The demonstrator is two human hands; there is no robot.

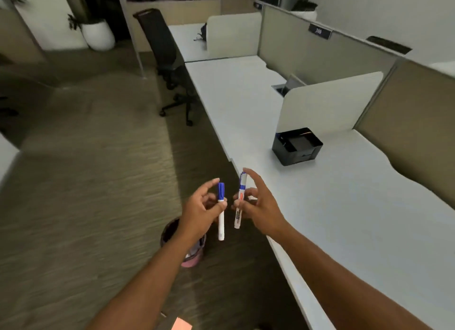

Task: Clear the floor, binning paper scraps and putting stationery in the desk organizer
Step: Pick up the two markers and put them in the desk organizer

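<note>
Mid-task: two markers in hand, not yet in the organizer.

Left hand [202,208] grip pinches a blue-capped marker [221,211] upright; right hand [258,204] grip holds a 2nd marker [239,201], frame centre, index finger lifted. Black desk organizer [296,146] sits on the counter [344,219], centre right, well apart. Bin [172,231] below left hand; orange paper scrap [181,324] on floor, bottom edge, not yet binned.

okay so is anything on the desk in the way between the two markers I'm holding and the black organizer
Nothing visible. The left hand and right hand each hold a marker near the desk edge, and the desk is bare up to the organizer.
</note>
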